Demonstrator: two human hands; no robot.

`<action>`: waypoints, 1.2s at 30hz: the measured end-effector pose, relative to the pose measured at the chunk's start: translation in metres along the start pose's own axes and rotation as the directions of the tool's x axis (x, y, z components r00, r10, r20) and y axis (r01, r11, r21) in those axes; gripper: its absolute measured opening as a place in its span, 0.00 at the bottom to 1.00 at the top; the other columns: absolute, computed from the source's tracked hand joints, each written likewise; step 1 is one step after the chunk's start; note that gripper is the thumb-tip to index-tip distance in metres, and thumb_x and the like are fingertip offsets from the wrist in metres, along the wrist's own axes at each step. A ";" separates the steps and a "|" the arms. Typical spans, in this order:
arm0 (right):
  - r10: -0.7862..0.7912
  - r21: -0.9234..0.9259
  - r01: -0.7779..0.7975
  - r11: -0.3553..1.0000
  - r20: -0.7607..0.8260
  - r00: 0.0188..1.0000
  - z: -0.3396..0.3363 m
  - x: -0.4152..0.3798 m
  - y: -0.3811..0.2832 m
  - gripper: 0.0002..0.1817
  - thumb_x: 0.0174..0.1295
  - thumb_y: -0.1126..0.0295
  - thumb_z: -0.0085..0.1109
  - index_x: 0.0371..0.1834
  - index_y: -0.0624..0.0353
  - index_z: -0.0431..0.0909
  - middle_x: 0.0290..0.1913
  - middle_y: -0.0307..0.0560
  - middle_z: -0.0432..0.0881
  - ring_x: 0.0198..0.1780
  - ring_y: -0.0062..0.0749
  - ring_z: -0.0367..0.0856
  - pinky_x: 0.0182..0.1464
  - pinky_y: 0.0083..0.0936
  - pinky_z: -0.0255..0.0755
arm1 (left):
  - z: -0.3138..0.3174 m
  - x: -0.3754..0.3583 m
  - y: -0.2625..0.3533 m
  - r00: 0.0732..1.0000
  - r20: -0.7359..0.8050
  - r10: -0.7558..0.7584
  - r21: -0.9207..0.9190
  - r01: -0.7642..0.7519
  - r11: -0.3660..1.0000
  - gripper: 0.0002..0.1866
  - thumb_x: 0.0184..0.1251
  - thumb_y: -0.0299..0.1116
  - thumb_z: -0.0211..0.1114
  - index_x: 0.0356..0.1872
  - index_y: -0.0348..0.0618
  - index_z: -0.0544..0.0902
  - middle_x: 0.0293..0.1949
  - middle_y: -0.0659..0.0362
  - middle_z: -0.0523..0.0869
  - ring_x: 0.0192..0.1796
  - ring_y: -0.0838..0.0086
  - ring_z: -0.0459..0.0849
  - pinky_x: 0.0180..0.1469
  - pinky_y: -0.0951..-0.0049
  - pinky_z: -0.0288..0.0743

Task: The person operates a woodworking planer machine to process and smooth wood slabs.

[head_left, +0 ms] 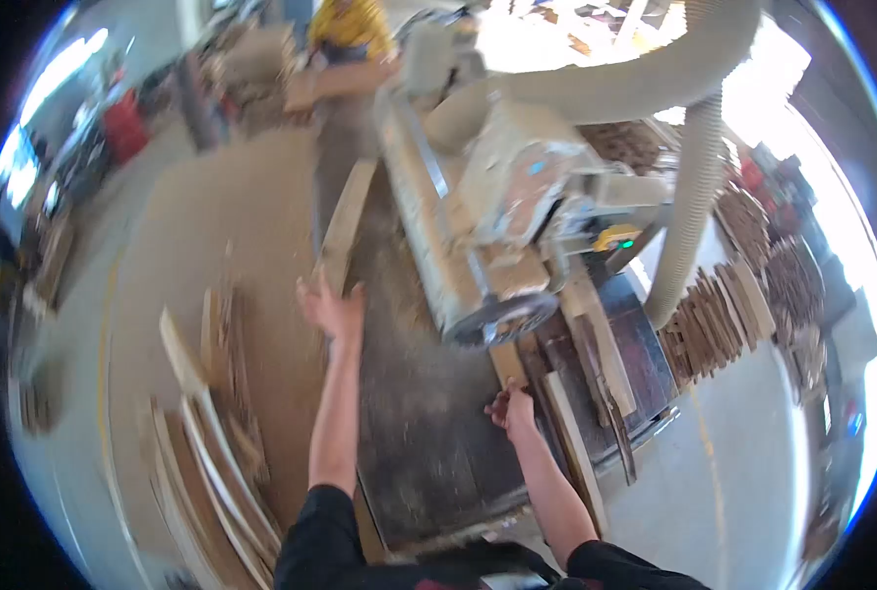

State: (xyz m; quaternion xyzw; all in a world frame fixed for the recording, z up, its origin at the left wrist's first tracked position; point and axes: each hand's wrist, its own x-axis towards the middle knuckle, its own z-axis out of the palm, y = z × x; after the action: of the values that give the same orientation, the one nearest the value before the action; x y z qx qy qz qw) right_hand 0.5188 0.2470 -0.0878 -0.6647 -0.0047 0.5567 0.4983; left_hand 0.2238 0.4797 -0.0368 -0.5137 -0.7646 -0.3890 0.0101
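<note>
On the dark machine table, my left hand has its fingers spread, right at the near end of a pale wooden board. That board lies lengthwise along the table's left edge. My right hand is closed, with thumb and fingers at the near end of another wooden board. The far part of this board is hidden beneath the woodworking machine's feed unit. Just right of my right hand lies a long wooden strip.
A thick ribbed hose arches over the machine and hangs at its right. Wooden pieces are stacked at the right. Long curved boards stand at the left. A person in yellow is at the table's far end.
</note>
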 end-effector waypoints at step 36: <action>0.116 0.004 -0.136 0.991 0.491 0.863 -0.302 -0.169 0.173 0.20 0.76 0.52 0.49 0.61 0.54 0.73 0.48 0.41 0.84 0.46 0.31 0.85 0.48 0.29 0.77 | -0.148 -0.553 0.085 0.843 0.454 0.289 -0.080 -0.284 0.955 0.36 0.73 0.52 0.59 0.68 0.30 0.70 0.76 0.39 0.61 0.81 0.45 0.53 0.74 0.38 0.50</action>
State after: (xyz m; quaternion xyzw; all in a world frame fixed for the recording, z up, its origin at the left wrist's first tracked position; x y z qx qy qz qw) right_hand 0.5849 -0.1334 -0.1146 -0.4912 -0.0767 0.7381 0.4560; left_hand 0.4951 -0.0260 -0.1138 -0.6995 -0.6578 -0.2539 -0.1162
